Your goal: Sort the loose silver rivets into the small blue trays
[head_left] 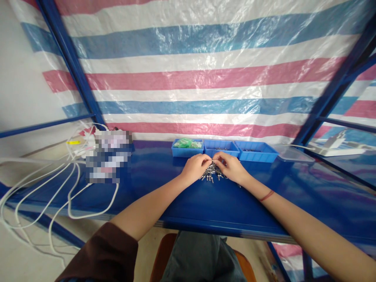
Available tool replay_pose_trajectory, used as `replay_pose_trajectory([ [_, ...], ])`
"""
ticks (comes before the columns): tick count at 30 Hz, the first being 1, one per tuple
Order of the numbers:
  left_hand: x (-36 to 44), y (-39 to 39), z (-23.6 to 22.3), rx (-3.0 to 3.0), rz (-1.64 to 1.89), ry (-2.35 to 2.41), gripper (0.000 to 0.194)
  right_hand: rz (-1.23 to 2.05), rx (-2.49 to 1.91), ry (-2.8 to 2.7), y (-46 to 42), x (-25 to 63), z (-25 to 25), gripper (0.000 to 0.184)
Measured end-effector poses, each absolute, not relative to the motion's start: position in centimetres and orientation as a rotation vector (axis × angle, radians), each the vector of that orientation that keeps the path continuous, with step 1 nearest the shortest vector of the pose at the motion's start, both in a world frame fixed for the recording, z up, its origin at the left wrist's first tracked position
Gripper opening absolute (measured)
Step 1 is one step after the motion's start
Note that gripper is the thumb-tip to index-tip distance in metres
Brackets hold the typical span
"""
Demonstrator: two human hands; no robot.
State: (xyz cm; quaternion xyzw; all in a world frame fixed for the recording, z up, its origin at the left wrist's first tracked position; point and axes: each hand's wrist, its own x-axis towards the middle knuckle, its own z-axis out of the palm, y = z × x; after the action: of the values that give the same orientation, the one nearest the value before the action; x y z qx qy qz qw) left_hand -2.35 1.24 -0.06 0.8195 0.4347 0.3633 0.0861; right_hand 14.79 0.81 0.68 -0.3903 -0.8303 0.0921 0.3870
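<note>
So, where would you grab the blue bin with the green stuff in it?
Probably by the left and front walls of that bin, coming from the left and the near side. Both face outward, while its right wall sits close beside the middle bin. The green stuff is heaped near the rim, so I'd keep it level.

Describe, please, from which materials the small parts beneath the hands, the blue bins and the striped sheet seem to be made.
Small parts: probably metal, bright silvery finish, given their glints.
Blue bins: likely plastic, smooth, judging by their even colour.
Striped sheet: apparently thin plastic, glossy, judging by its crinkled reflections.
</note>
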Motion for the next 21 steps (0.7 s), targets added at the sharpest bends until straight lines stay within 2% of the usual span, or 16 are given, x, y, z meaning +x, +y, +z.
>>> replay_pose_trajectory([
  [13, -2.5, 1.6, -0.6, 2.473, 1.053, 1.322, 0.017, 0.29, -1.137, -1.991, 1.7, 15.8, 0.2, 0.015],
  [17, -2.4, 1.5, -0.4, 2.436, 1.133, 1.272, 0.017, 0.189, -1.077, -2.064, 1.3, 15.7, 0.7, 0.022],
  [21, -2.1, 1.3, -0.1, 2.325, 1.25, 1.15, 0.014, 0.188, -1.015, -2.135, 0.7, 15.3, 1.2, 0.018],
])
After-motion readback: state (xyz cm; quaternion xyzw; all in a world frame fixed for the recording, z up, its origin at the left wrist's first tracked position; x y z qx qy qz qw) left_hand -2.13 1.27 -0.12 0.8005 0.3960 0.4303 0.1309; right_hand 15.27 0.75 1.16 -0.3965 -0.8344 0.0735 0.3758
